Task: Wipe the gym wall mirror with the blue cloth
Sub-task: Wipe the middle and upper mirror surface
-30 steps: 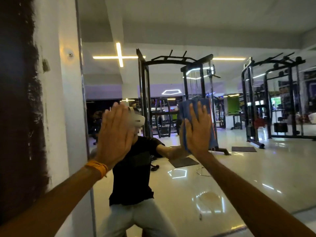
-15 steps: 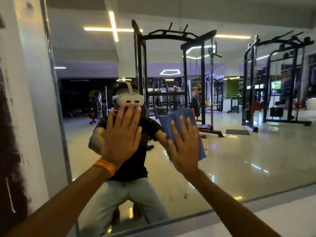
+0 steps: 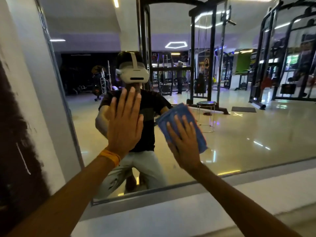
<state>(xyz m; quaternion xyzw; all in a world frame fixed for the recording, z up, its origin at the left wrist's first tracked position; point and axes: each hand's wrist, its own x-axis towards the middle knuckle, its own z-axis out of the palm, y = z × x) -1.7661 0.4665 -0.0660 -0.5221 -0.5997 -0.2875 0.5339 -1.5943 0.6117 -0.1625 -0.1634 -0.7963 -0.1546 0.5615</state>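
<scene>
Wiping step, low on the mirror (image 3: 248, 134): right hand (image 3: 185, 144) flat, fingers spread, presses the blue cloth (image 3: 179, 111) on the glass, left hand (image 3: 125, 127) flat, empty, braced beside it; next probably needs a steady-pressure sweep rightward.

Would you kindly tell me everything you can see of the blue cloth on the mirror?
The blue cloth looks like soft, folded fabric, roughly rectangular, with layered edges showing at its upper corner. It lies flat against the mirror, its top leaning left, in the lower part of the pane. The right hand presses it there with straight, spread fingers over its lower middle; its top and right edge stick out. Nothing else touches it.
</scene>
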